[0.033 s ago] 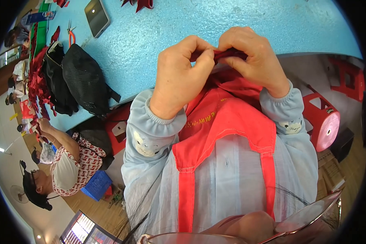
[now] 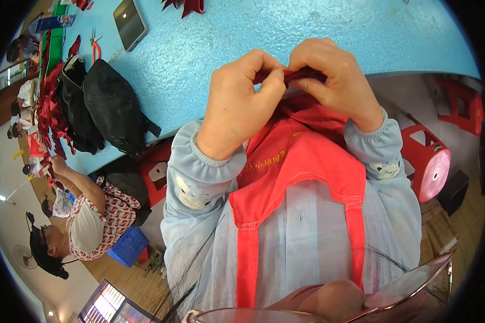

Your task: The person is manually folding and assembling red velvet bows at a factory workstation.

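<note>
Above the table's near edge, my left hand (image 2: 243, 99) and my right hand (image 2: 333, 75) meet, thumbs and fingers pinched on a dark red ribbon (image 2: 302, 75). The strip is bunched between the fingertips, and much of it is covered by my hands. Under them hangs the red apron (image 2: 296, 153) that I wear, its cloth folded upward toward the table. Light blue sleeves with elastic cuffs cover both my forearms. At the table's far side lie dark red ribbon pieces with notched ends (image 2: 191, 6).
On the blue table (image 2: 183, 70) lie a phone (image 2: 130, 26), red-handled pliers (image 2: 96, 49), a black mesh bag (image 2: 113, 102) and a heap of dark red ribbon (image 2: 51, 107). A co-worker (image 2: 86, 220) sits at left. Red stools (image 2: 423, 156) stand at right.
</note>
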Available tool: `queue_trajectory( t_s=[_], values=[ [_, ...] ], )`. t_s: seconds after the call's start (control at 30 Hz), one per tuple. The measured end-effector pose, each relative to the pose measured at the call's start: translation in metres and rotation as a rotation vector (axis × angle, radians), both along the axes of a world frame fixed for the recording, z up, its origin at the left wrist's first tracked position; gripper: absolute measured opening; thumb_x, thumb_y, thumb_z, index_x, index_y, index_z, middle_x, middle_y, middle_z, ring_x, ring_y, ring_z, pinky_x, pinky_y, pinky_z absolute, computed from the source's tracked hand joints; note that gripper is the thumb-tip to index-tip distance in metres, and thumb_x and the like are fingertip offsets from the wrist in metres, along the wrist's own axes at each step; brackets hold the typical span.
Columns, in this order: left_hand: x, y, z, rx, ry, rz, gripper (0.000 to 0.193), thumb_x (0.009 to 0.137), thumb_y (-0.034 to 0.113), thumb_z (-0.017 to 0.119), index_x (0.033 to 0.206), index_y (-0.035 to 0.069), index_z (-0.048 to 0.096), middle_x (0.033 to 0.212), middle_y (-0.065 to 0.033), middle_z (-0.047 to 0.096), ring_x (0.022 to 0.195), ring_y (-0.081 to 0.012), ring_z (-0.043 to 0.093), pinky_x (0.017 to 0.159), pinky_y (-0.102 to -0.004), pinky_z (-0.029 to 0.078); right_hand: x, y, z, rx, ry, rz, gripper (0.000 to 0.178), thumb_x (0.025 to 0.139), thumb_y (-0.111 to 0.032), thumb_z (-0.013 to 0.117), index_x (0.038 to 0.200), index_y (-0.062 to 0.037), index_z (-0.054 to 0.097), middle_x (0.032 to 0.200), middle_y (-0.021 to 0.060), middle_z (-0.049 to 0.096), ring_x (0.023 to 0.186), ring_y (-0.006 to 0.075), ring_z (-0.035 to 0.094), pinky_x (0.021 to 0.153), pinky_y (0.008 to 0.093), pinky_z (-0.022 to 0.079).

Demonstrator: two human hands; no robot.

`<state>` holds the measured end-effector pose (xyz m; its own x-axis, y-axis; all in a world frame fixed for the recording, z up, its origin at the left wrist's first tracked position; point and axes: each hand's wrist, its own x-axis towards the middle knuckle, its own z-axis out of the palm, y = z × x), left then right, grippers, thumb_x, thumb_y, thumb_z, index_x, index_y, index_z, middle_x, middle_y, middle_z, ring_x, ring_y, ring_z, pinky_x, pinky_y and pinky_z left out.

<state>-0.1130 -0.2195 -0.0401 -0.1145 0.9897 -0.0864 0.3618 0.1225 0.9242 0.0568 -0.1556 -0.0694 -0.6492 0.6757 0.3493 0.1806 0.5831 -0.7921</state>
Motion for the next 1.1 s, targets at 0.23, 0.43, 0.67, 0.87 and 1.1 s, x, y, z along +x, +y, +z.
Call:
queue_trajectory(
  t_s=[0.23,0.43,0.67,0.87,1.1],
  values=[
    [-0.02,0.008,0.01,-0.145,0.118,-0.248,0.016,0.077,0.013,0.059,0.082,-0.001,0.062,0.069,-0.0129,0.063,0.059,-0.0193,0.061,0.056,-0.0298,0.048,-0.008,0.005,0.007,0.132,-0.122,0.119,0.021,0.062,0.002,0.064,0.079,-0.004,0.053,0.078,0.0071,0.055,0.079,0.0268,0.055,0.077,0.0351,0.04],
    [-0.04,0.016,0.006,-0.196,0.111,-0.44,0.018,0.081,0.016,0.058,0.083,-0.001,0.061,0.067,-0.0123,0.061,0.059,-0.0187,0.058,0.056,-0.03,0.046,-0.01,0.006,0.008,0.07,-0.135,0.239,0.021,0.062,0.0,0.066,0.079,-0.004,0.053,0.077,0.0073,0.055,0.079,0.0271,0.055,0.078,0.0358,0.04],
    [-0.047,0.015,0.005,-0.254,0.02,-0.586,0.017,0.092,0.016,0.052,0.09,0.0,0.055,0.072,0.0043,0.049,0.068,-0.0033,0.041,0.06,-0.019,0.037,-0.011,0.013,0.005,0.017,-0.086,0.318,0.022,0.061,0.002,0.067,0.079,-0.0041,0.056,0.079,0.0069,0.057,0.08,0.0262,0.055,0.079,0.0355,0.042],
    [-0.053,0.015,-0.003,-0.239,-0.076,-0.609,0.017,0.088,0.018,0.055,0.087,0.001,0.058,0.068,-0.0045,0.056,0.063,-0.0115,0.051,0.059,-0.0277,0.043,-0.014,0.017,0.001,-0.022,-0.045,0.426,0.024,0.061,0.003,0.068,0.081,-0.0031,0.057,0.079,0.0074,0.058,0.078,0.0267,0.055,0.074,0.034,0.044],
    [-0.05,0.01,-0.001,-0.238,-0.399,-0.242,0.016,0.09,0.015,0.054,0.091,0.001,0.061,0.079,0.0,0.061,0.071,-0.0089,0.053,0.068,-0.024,0.045,-0.016,0.01,0.006,-0.264,0.025,0.171,0.02,0.069,0.003,0.068,0.084,-0.0006,0.056,0.081,0.005,0.059,0.078,0.0145,0.055,0.067,0.0275,0.044]
  ],
)
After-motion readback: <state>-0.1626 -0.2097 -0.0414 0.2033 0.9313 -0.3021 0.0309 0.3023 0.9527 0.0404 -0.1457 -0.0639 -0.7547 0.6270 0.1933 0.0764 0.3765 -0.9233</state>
